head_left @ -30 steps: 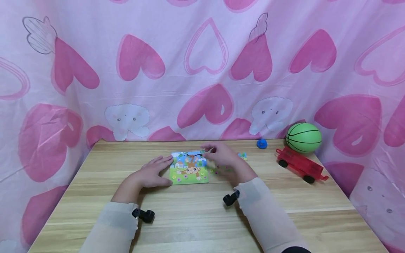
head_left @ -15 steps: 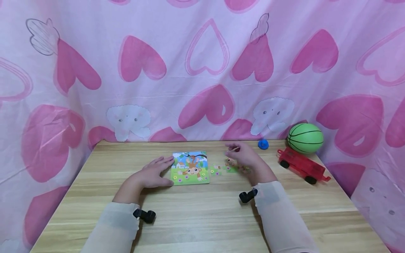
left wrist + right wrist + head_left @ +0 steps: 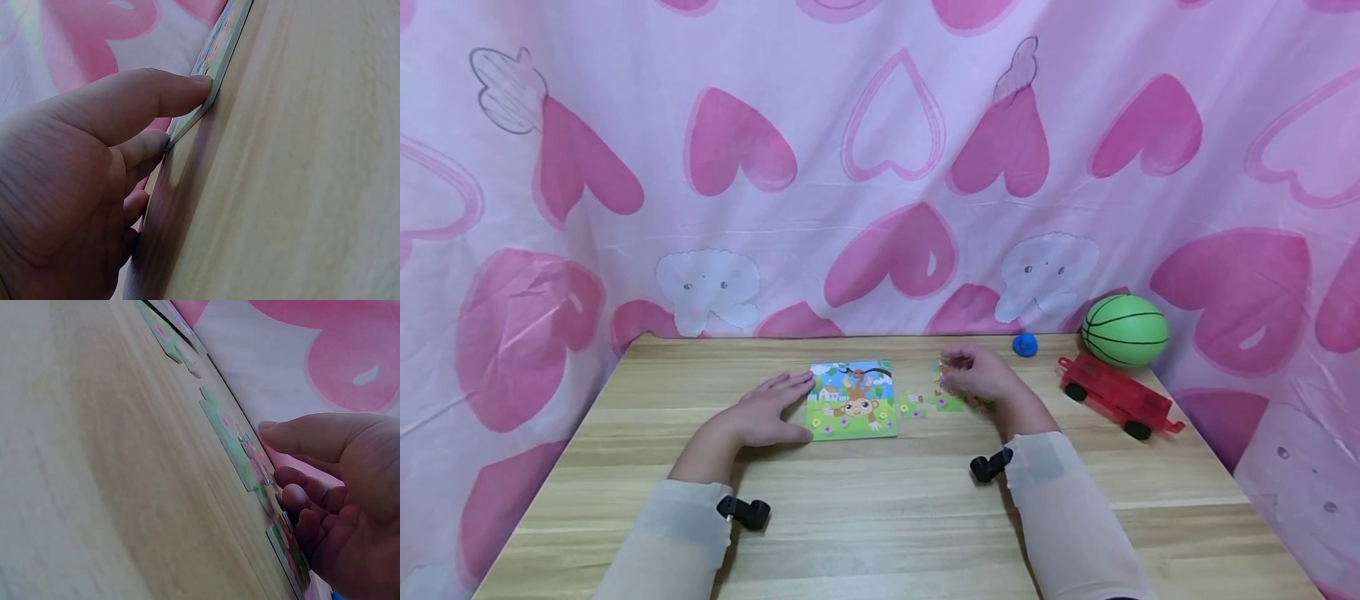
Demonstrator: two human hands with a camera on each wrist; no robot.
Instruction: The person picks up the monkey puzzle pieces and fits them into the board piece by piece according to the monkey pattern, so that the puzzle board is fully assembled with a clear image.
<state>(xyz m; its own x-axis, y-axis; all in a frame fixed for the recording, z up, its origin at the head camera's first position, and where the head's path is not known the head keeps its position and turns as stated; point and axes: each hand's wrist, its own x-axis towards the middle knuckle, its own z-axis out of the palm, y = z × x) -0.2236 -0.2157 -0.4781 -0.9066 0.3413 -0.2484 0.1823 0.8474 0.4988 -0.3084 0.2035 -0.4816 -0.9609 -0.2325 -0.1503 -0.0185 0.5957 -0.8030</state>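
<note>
In the head view a jigsaw puzzle board (image 3: 852,400) with a monkey picture lies flat on the table. My left hand (image 3: 769,410) rests at the board's left side, fingers extended along the edge. Up close in the left wrist view, the left thumb (image 3: 181,92) touches the board's near corner. My right hand (image 3: 981,375) is over the loose puzzle pieces (image 3: 950,403) right of the board, fingers loosely bent and pointing down. In the right wrist view a gap shows between the right thumb (image 3: 300,436) and the bent fingers, with pieces (image 3: 225,434) just beyond.
Another flowered puzzle piece (image 3: 913,407) lies between board and right hand. At the back right are a blue round object (image 3: 1025,344), a green ball (image 3: 1125,331) and a red toy cart (image 3: 1117,395). A pink heart-print cloth (image 3: 891,192) hangs behind the wooden table (image 3: 850,508).
My right hand has moved right, from the board's upper right corner to the loose pieces, then slightly down. My left hand has stayed at the board's left edge.
</note>
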